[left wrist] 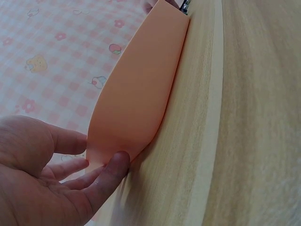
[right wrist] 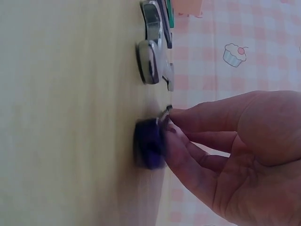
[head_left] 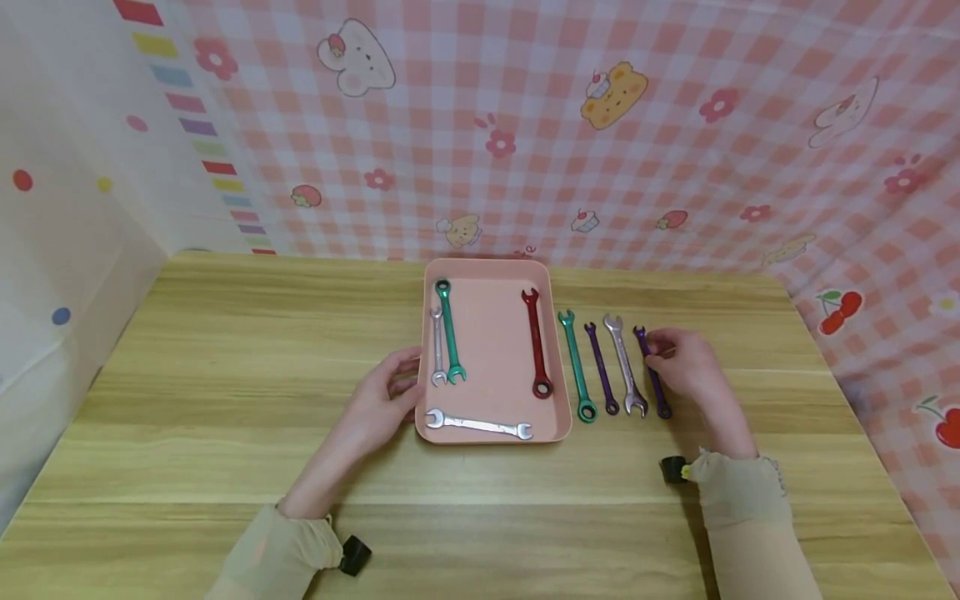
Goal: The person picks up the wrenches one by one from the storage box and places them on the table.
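My right hand (head_left: 688, 364) pinches a purple wrench (head_left: 658, 389) between thumb and fingers, at the right end of a row on the table. In the right wrist view, the near end of that wrench (right wrist: 149, 143) is blurred. Against the left wall of a pink tray (head_left: 491, 333) rest the fingertips of my left hand (head_left: 381, 406), and the left wrist view shows the thumb (left wrist: 118, 162) on its outer side. Inside the tray lie a small silver wrench (head_left: 438, 348), a green wrench (head_left: 449, 329), a red wrench (head_left: 536, 343) and, along the front, a silver open-ended wrench (head_left: 480, 426).
Between the tray and my right hand lie a green wrench (head_left: 577, 367), another purple wrench (head_left: 601, 368) and a larger silver wrench (head_left: 624, 362), roughly parallel. A checked pink cloth (head_left: 480, 183) hangs behind the wooden table (head_left: 480, 533).
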### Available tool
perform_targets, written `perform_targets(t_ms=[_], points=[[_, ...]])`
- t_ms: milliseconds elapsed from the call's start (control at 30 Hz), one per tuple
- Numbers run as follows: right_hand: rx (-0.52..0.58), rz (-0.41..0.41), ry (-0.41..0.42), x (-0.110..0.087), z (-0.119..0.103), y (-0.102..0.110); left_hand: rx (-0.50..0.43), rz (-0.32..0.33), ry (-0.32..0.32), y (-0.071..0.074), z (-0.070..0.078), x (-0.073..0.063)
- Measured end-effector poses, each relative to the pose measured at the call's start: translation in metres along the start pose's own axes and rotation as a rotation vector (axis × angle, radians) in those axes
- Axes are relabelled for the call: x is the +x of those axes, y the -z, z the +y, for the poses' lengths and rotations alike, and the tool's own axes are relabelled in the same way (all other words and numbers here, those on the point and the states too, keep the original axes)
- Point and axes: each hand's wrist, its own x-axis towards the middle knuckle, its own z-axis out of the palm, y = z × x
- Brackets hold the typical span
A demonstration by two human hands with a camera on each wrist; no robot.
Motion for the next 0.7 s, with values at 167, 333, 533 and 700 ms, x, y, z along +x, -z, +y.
perform_targets(t_ms=[167,333,533,700], points=[[-0.024,0.012,0.008,0.000,0.000,0.001,-0.008,0.001,-0.004,0.000,0.000,0.000],[-0.028,0.072,0.015,-0.005,-0.011,0.002,-0.013,0.000,0.002,0.000,0.001,-0.001],[0.044,0.172,0.108,-0.015,-0.038,-0.002,-0.022,-0.003,0.005,0.000,0.003,-0.002],[0.104,0.225,0.173,-0.020,-0.058,-0.010,-0.023,-0.004,0.008,0.000,0.003,-0.001]])
